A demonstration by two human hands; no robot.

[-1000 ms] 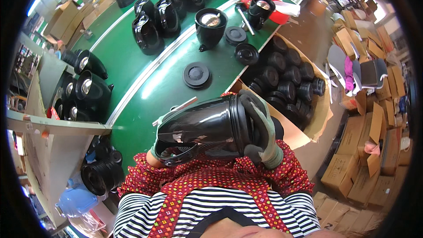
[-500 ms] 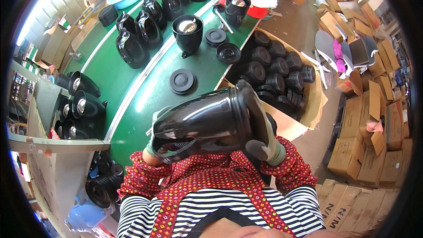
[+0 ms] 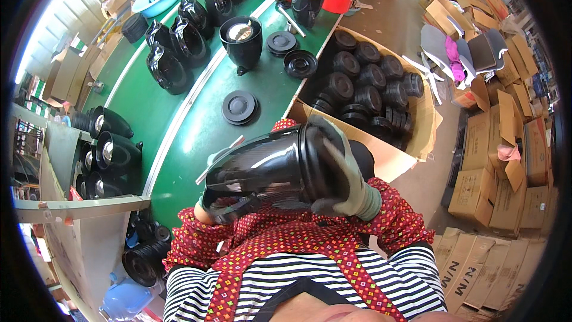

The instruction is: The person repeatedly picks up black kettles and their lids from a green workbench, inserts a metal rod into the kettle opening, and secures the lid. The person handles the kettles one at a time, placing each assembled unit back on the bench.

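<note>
A glossy black jug body (image 3: 256,167) lies on its side in front of my chest, its handle (image 3: 235,209) turned toward me. My right hand (image 3: 357,188), in a grey-green glove with dark palm, is closed round the jug's wide, ringed end at the right. My left hand (image 3: 213,158), gloved too, holds the other end and is mostly hidden behind the jug. A thin pale rod with a reddish tip (image 3: 221,158) sticks out by the left hand. On the green table just beyond lie stacked black round discs (image 3: 239,108).
Several black jugs (image 3: 189,42) stand on the green table (image 3: 179,125), one with a shiny inside (image 3: 241,39). A cardboard box (image 3: 426,137) of black round parts stands at the right. More jugs (image 3: 116,152) are at the left. Cartons (image 3: 476,194) are piled far right.
My right hand has shifted from the edge of the jug's wide end to wrap over it. The jug has turned slightly, and the rod by my left hand shows more.
</note>
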